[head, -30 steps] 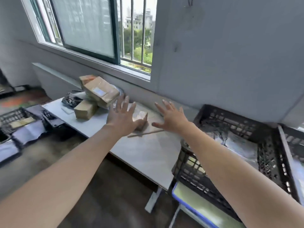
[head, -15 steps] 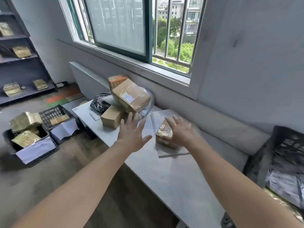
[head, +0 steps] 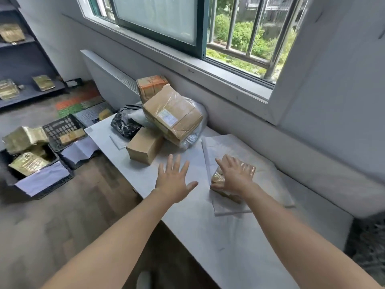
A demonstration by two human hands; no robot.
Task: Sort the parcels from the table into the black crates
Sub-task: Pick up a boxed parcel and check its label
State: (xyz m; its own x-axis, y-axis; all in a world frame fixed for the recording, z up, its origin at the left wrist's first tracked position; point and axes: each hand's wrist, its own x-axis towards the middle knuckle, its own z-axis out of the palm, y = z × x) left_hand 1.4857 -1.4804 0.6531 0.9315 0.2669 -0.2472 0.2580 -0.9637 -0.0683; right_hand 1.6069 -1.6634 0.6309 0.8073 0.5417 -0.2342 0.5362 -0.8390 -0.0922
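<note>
Film is glinting over a small brown parcel [head: 218, 177], which is lying on a flat white mailer [head: 262, 159] toward the right of the long white bench [head: 208, 236]. The person's right hand [head: 235, 176] is resting on top of the parcel, its fingers [head: 224, 163] straight and spread across the wrapping and the thumb lying along the near edge, not curled round it. The left hand [head: 174, 180] is hovering just beside it over bare bench, palm down, fingers splayed and holding nothing.

Farther along the bench, a large brown cardboard box with a white label [head: 173, 117] is leaning tilted against a clear plastic bag [head: 195, 130], with a smaller plain brown carton [head: 144, 146] in front of it, an orange-taped box [head: 152, 85] behind and a crumpled black plastic bag [head: 125, 124] at the left. On the wooden floor to the left, two black lattice crates [head: 60, 126] are sitting side by side; the nearer one is holding gold foil packets [head: 26, 163] and white sheets. A barred window [head: 250, 38] is standing open above the bench.
</note>
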